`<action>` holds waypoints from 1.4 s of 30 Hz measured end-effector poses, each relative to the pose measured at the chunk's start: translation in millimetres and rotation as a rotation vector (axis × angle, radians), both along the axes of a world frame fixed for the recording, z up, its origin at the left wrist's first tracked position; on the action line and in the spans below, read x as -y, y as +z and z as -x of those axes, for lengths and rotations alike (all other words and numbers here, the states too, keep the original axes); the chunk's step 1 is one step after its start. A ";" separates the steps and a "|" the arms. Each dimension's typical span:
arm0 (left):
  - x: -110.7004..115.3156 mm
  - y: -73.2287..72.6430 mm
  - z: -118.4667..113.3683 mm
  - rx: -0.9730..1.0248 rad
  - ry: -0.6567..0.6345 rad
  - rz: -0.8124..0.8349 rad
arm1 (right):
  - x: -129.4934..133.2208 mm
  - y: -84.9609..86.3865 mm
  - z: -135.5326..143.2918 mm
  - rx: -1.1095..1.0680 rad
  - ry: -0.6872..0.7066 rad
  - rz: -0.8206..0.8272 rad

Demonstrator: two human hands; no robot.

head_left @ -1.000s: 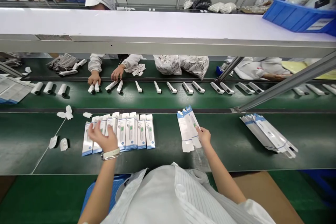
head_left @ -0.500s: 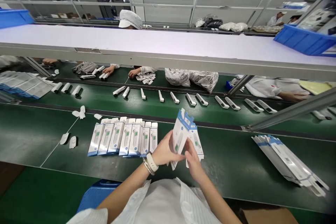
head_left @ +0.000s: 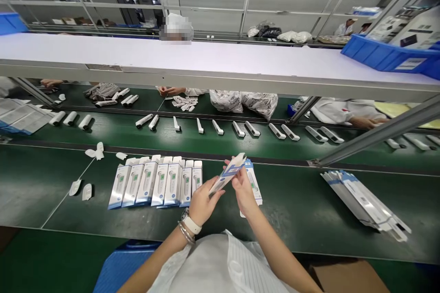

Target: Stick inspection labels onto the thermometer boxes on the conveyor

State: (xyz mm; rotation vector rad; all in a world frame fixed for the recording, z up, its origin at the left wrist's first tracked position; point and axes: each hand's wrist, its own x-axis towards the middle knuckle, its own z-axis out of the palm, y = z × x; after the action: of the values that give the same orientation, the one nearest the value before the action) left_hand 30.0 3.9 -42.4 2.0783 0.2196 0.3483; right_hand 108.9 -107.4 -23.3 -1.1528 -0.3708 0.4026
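At the left of the dark green desk (head_left: 285, 219), small white shell-shaped pieces (head_left: 87, 192) are scattered beside a pale line. To their right, a row of white-and-blue cardboard cartons (head_left: 160, 185) is laid face up and side by side, seemingly to save room and leave each within reach. At the middle, the near end of a slim white-and-blue carton (head_left: 225, 177) is grasped between thumb and fingers by the left hand (head_left: 202, 199); its far end is gripped by the right hand (head_left: 245, 192). It is held tilted above the desk, presumably so that both ends can be handled freely. Another printed carton (head_left: 253, 183) is partly covered by the right hand. At the right, a slanting stack of flattened cardboard cartons (head_left: 366, 206) is set apart, probably to leave the middle free.

On the row, a white handheld device with a green display is pictured; the small print cannot be read. At the far right, a white label (head_left: 410, 63) is borne by a blue plastic bin (head_left: 381, 52), its wording illegible; no brand can be made out.
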 end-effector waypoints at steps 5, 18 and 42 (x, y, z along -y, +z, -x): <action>14.3 -23.8 2.3 0.124 0.069 -0.283 | -13.8 4.3 21.3 -0.082 -0.278 -0.082; 5.5 29.3 0.7 0.067 -0.254 0.800 | -1.8 7.6 25.9 0.304 -0.285 0.155; -0.4 22.4 -3.9 0.463 -0.213 0.028 | 12.0 0.3 4.8 0.556 -0.209 0.260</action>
State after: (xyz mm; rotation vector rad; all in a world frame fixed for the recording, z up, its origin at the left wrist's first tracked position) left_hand 33.9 4.3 -20.1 1.9109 -0.2700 0.6751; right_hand 104.1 -119.5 -23.0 -1.5398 -0.6872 -0.0658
